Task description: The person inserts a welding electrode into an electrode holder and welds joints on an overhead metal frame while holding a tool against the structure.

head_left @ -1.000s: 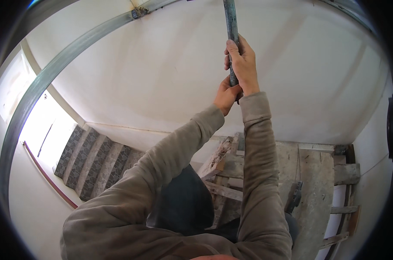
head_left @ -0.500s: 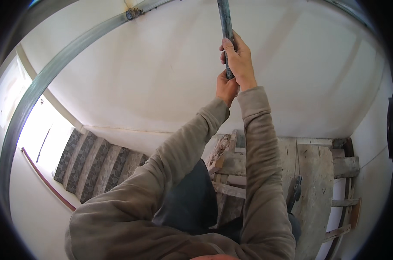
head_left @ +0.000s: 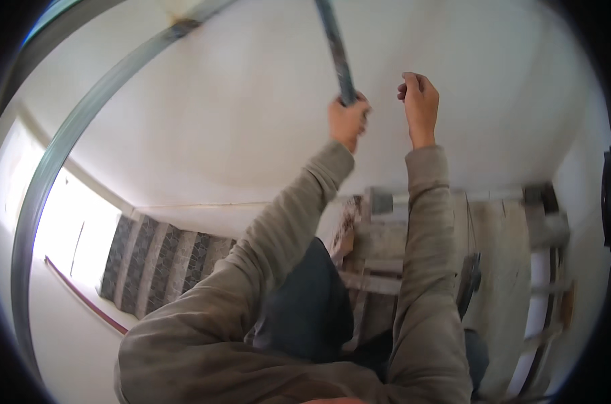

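Note:
My left hand (head_left: 348,121) is wrapped round the lower end of a dark, scuffed metal tube (head_left: 335,50), which runs up out of the top of the view and leans slightly left. The hand is a little blurred. To its right and apart from the tube, my right hand (head_left: 421,102) is raised with its fingers loosely bent. I see nothing in it, though its palm side is partly hidden. Behind both hands stretches a pale wall (head_left: 252,128).
A grey metal rail (head_left: 83,111) curves along the left. Below left, a patterned tiled staircase (head_left: 167,259) lies beside a reddish handrail (head_left: 83,293). Rough wooden planks (head_left: 500,276) spread under me on the right, with a dark tool (head_left: 470,283) on them. A dark round object (head_left: 609,198) shows at the right rim.
My right hand has let go of the tube and moved right. The left hand still grips it, and the tube's lower end has shifted slightly left and up.

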Demonstrator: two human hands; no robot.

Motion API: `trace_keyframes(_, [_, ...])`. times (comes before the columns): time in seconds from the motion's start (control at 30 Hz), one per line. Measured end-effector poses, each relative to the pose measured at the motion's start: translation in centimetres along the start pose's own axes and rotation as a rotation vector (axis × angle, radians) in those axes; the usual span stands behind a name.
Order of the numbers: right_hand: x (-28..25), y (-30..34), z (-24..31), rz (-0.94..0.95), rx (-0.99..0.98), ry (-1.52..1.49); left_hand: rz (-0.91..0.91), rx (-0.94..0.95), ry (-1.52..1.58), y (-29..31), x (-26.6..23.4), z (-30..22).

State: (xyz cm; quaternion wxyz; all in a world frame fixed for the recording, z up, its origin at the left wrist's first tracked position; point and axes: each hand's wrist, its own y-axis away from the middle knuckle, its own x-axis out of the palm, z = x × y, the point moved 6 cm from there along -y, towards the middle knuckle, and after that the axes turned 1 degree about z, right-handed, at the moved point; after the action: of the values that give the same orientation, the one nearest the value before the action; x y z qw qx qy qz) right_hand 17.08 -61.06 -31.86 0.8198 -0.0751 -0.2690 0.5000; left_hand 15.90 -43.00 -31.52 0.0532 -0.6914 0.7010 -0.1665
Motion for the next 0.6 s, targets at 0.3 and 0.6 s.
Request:
trace_keyframes(0.3, [-22.9,9.5,-11.4,-0.5,0.359,1.1,0.098,0.037,0.065,-2.4,-0.7,-0.4])
trace_keyframes(0.6, [-45.4,23.0,-8.5,-0.143,1.09,1.107,0.107,0.034,0.091,-5.2,-1.4,1.5])
